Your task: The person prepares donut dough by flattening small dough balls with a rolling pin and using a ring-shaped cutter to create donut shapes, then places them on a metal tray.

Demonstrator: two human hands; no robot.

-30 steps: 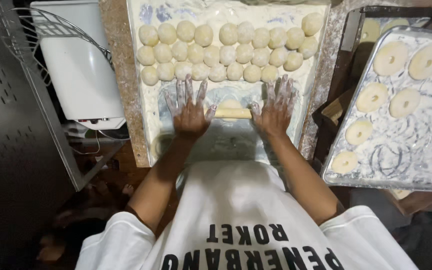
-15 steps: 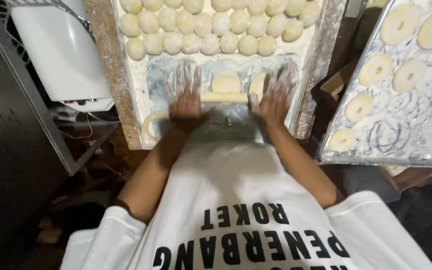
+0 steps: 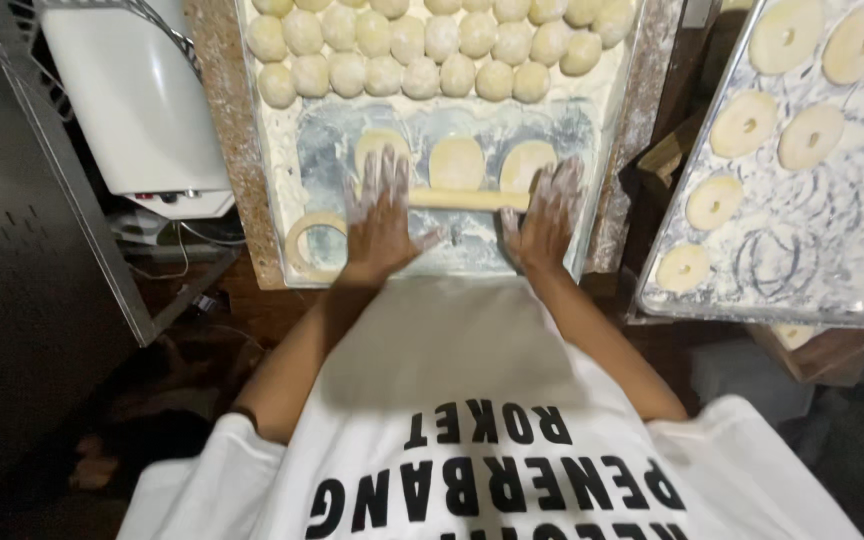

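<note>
From the head camera I see my left hand (image 3: 380, 215) and right hand (image 3: 544, 212) spread flat, fingers open, palms pressing a wooden rolling pin (image 3: 468, 199) across the floured board (image 3: 602, 150). Three flattened dough pieces (image 3: 457, 162) lie just beyond the pin, below rows of dough balls (image 3: 422, 50); a ring cutter (image 3: 310, 240) sits left, and a tray (image 3: 852, 270) of doughnut rings (image 3: 744, 124) right.
</note>
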